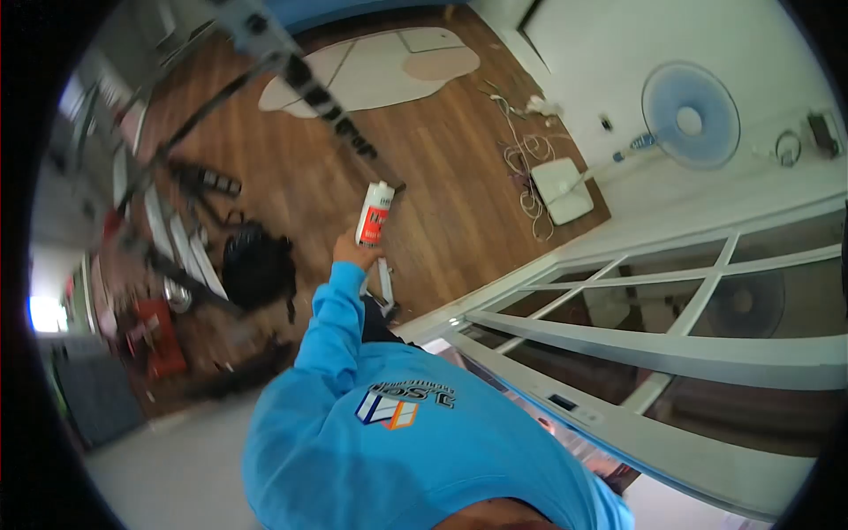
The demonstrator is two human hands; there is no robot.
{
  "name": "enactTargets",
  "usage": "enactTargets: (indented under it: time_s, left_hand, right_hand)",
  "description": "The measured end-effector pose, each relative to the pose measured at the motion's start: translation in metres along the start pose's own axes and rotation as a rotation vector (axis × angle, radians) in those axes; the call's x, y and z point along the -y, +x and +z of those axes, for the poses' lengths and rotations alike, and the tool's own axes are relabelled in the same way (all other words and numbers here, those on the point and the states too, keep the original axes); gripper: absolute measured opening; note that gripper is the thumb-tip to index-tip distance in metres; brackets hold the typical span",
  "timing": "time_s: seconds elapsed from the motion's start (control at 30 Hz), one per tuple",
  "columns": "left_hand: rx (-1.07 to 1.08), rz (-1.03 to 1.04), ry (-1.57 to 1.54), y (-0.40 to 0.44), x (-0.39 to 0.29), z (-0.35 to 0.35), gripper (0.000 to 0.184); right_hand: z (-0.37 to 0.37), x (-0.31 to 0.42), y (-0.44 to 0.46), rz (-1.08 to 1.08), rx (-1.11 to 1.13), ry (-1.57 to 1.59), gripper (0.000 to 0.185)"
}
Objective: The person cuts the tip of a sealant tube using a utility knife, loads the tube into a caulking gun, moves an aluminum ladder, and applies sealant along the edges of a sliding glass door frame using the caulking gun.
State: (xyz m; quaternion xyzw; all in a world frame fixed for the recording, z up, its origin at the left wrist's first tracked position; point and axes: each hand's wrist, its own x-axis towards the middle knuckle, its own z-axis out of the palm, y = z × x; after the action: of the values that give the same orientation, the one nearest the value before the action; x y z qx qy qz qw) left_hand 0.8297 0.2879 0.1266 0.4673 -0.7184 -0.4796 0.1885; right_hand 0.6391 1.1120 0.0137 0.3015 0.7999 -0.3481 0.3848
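Observation:
My left hand [356,253] reaches forward in a blue sleeve, its fingers wrapped round the lower end of a sealant cartridge [374,215]. The cartridge is white with a red-orange label, and its pale end points up and away from me. A narrow white piece [386,281] shows just below the hand; what it is I cannot make out. My right hand is out of view; only part of that sleeve [609,499] appears at the bottom edge.
A stepladder [309,84] stands at upper left. A black bag [256,269] and a red toolbox [159,337] are on the wooden floor [424,168]. A pedestal fan [691,115] with loose cables [528,159] stands at right. A white-framed glass door [671,331] stands close on my right.

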Motion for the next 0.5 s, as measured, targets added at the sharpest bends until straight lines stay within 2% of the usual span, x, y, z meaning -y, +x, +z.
enactTargets:
  time_s: [0.13, 0.2, 0.23, 0.27, 0.3, 0.33, 0.4, 0.5]
  left_hand:
    - [0.288, 0.047, 0.039, 0.048, 0.005, -0.039, 0.040]
    - [0.379, 0.039, 0.014, 0.077, -0.010, -0.055, 0.040]
    - [0.430, 0.021, -0.006, 0.083, -0.022, -0.063, 0.039]
    - [0.470, 0.000, -0.026, 0.089, -0.028, -0.070, 0.039]
    - [0.489, 0.081, -0.017, 0.103, -0.021, -0.071, 0.041]
    - [0.491, 0.068, -0.005, 0.112, -0.019, -0.071, 0.041]
    - [0.388, 0.194, 0.047, 0.128, -0.027, -0.064, 0.043]
    - [0.463, 0.058, 0.065, 0.143, -0.061, -0.069, 0.045]
  right_hand:
    - [0.216, -0.071, -0.109, 0.163, -0.015, 0.009, 0.022]
    - [0.246, -0.054, -0.135, 0.188, 0.272, -0.168, 0.012]
    - [0.259, 0.015, -0.202, 0.213, 0.266, -0.146, 0.012]
    - [0.285, 0.129, -0.304, 0.331, 0.179, 0.164, 0.008]
    - [0.296, 0.128, -0.307, 0.297, 0.191, 0.159, 0.005]
    - [0.306, 0.125, -0.304, 0.260, 0.211, 0.146, 0.007]
    - [0.328, 0.129, -0.290, 0.252, 0.211, 0.142, 0.008]
    - [0.352, 0.145, -0.272, 0.195, 0.176, 0.142, 0.012]
